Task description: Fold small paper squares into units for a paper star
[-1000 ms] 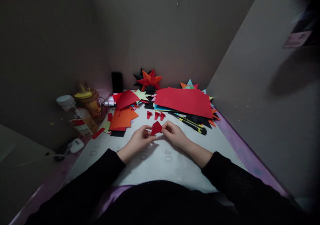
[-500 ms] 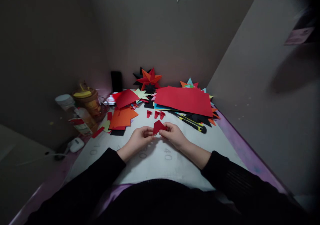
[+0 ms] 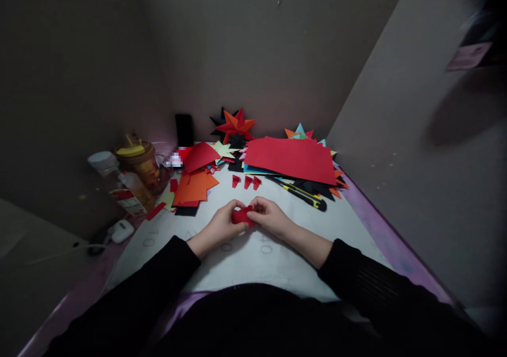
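A small piece of red paper (image 3: 241, 215) is held between my two hands above the white mat (image 3: 245, 264). My left hand (image 3: 225, 221) grips its left side, thumb below and fingers above. My right hand (image 3: 269, 214) pinches its right edge between thumb and fingers. Fingertips cover part of the paper, so its full shape is hidden. Just beyond my hands lie three small folded red paper pieces (image 3: 247, 182) in a row. To the right of them rests a black and yellow utility knife (image 3: 303, 196).
Red sheets (image 3: 291, 159) lie on a pile behind the knife. Orange paper (image 3: 194, 188) and scraps lie to the left. Folded paper stars (image 3: 237, 124) stand against the wall. A bottle (image 3: 132, 193), a brown cup with a yellow lid (image 3: 138, 161) and a white charger (image 3: 121, 231) occupy the left edge.
The red paper has been turned and lowered slightly towards me. Its pointed top no longer shows, and my fingers now cover more of it. Both hands keep their hold.
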`<state>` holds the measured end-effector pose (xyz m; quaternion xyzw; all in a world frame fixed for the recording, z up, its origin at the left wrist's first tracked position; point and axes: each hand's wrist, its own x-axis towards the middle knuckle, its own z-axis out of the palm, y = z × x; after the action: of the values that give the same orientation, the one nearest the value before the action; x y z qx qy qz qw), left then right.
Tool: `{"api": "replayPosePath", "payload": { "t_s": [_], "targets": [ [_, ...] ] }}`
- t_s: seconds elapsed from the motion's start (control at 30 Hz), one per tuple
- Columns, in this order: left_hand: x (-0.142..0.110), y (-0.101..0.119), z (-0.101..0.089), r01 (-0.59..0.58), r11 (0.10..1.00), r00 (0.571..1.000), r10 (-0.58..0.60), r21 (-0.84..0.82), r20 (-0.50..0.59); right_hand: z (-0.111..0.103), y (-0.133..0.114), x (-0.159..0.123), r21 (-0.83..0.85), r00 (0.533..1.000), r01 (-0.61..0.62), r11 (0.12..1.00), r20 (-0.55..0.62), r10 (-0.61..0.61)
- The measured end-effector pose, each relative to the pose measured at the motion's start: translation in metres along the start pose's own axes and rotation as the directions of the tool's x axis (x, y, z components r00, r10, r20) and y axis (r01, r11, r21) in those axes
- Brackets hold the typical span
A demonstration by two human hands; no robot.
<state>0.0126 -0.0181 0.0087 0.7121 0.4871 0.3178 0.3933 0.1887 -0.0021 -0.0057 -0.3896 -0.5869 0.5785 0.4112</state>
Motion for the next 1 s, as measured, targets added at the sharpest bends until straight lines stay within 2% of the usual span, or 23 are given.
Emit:
{"api": "replayPosePath", "payload": {
  "t_s": [0.17, 0.23, 0.3, 0.37, 0.43, 0.5, 0.6, 0.67, 0.77, 0.87, 1.0],
  "targets": [
    [0.004, -0.005, -0.003, 0.065, 0.992, 0.998, -0.065, -0.11, 0.004, -0.003, 0.006, 0.005, -0.048, 0.999, 0.013, 0.999, -0.052, -0.016],
    [0.007, -0.009, -0.005, 0.097, 0.989, 0.995, -0.1, -0.112, -0.02, -0.007, 0.005, 0.006, -0.172, 0.989, 0.083, 0.982, -0.111, -0.103],
    [0.01, -0.013, -0.008, 0.125, 0.986, 0.99, -0.131, -0.107, -0.054, -0.012, 0.004, 0.006, -0.385, 0.957, 0.22, 0.896, -0.095, -0.276],
    [0.012, -0.018, -0.009, 0.155, 0.982, 0.984, -0.162, -0.106, -0.068, -0.018, 0.004, 0.006, -0.567, 0.903, 0.386, 0.728, 0.069, -0.425],
    [0.014, -0.023, -0.01, 0.181, 0.978, 0.981, -0.187, -0.1, -0.059, -0.023, 0.006, 0.006, -0.63, 0.847, 0.514, 0.582, 0.266, -0.461],
    [0.015, -0.026, -0.011, 0.206, 0.974, 0.976, -0.211, -0.091, -0.047, -0.025, 0.009, 0.006, -0.651, 0.817, 0.57, 0.501, 0.385, -0.429],
    [0.017, -0.03, -0.016, 0.222, 0.972, 0.973, -0.226, -0.073, -0.039, -0.024, 0.014, 0.007, -0.692, 0.816, 0.575, 0.436, 0.444, -0.37],
    [0.017, -0.03, -0.021, 0.172, 0.984, 0.984, -0.174, -0.034, -0.038, -0.023, 0.015, 0.007, -0.713, 0.82, 0.569, 0.411, 0.453, -0.35],
    [0.017, -0.028, -0.029, -0.019, 0.998, 1.0, 0.018, 0.063, 0.01, -0.022, 0.014, 0.006, -0.725, 0.824, 0.563, 0.397, 0.454, -0.34],
    [0.016, -0.025, -0.033, -0.201, 0.967, 0.979, 0.192, 0.157, 0.071, -0.022, 0.013, 0.007, -0.723, 0.822, 0.565, 0.398, 0.457, -0.339],
    [0.015, -0.025, -0.032, -0.319, 0.899, 0.946, 0.283, 0.3, 0.159, -0.023, 0.012, 0.008, -0.712, 0.813, 0.581, 0.394, 0.48, -0.33]
  ]
}}
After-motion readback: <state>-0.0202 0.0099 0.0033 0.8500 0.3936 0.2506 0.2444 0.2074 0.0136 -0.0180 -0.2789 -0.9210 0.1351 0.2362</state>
